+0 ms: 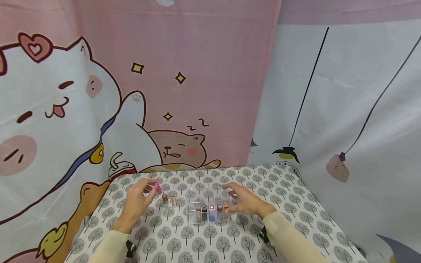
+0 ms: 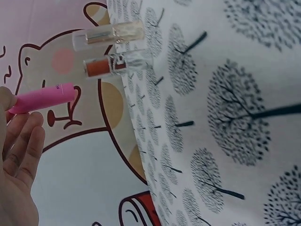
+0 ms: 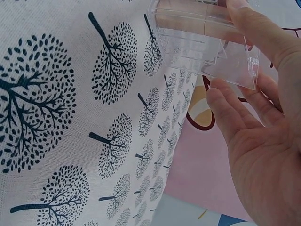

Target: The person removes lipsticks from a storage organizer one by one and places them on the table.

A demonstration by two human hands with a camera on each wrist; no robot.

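My left hand point(image 1: 138, 197) pinches a bright pink lipstick tube point(image 1: 158, 188) between thumb and fingers, raised over the cloth. In the left wrist view the pink tube point(image 2: 44, 98) points away from the fingertips. Close by stand two clear-based tubes, one with a brown-red section point(image 1: 165, 198) and one gold-toned point(image 1: 174, 201). My right hand point(image 1: 245, 199) holds the right side of a clear lipstick organizer point(image 1: 193, 193), its thumb near the front and fingers round the back corner. Several lipsticks stand in the organizer's front row, among them a lilac-blue one point(image 1: 212, 212).
A tree-print cloth point(image 1: 197, 244) covers the table. Behind it hangs a pink cartoon curtain point(image 1: 210, 73), with a pale curtain point(image 1: 368, 128) along the right side. Dark straps show at both wrists.
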